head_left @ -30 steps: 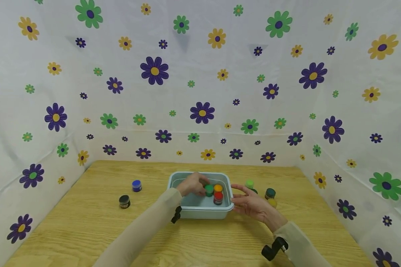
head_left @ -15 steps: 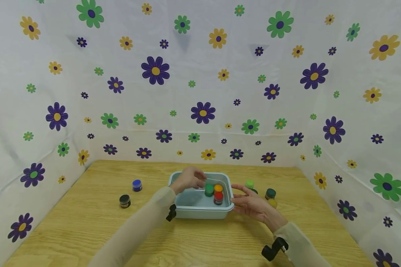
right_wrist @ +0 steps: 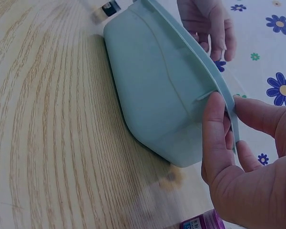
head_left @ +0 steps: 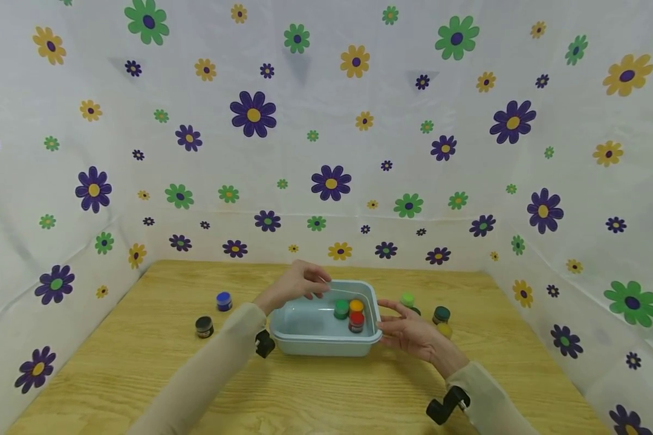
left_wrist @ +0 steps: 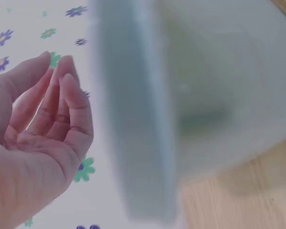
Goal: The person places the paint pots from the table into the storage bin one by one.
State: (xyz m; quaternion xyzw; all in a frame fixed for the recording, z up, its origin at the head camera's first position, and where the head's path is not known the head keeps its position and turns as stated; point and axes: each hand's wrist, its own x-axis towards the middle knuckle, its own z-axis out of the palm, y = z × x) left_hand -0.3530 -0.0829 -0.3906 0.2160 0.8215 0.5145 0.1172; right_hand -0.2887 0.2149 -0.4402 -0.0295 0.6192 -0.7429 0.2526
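A light blue plastic basin [head_left: 326, 348] stands on the wooden table. Inside it, toward the right, are small paint jars: a green one [head_left: 341, 309], an orange one [head_left: 356, 307] and a red one [head_left: 356, 322]. My right hand [head_left: 416, 337] pinches the basin's right rim; in the right wrist view thumb and fingers lie on either side of the rim [right_wrist: 219, 81]. Over the basin's left back part hovers my left hand [head_left: 294, 285], fingers loosely bent and nothing between them. The left wrist view shows that hand [left_wrist: 47, 129] beside the blurred basin wall [left_wrist: 138, 119].
Left of the basin stand a blue jar [head_left: 224, 301] and a black jar [head_left: 204, 327]. To the right are a light green jar [head_left: 407, 299], a dark teal jar [head_left: 441, 315] and a yellow jar [head_left: 444, 330], partly hidden. A purple-lidded jar [right_wrist: 209, 221] shows in the right wrist view.
My left hand has come up from beside the green jar inside the basin and moved left and back over the rim, empty. My right hand has stayed at the basin's right rim.
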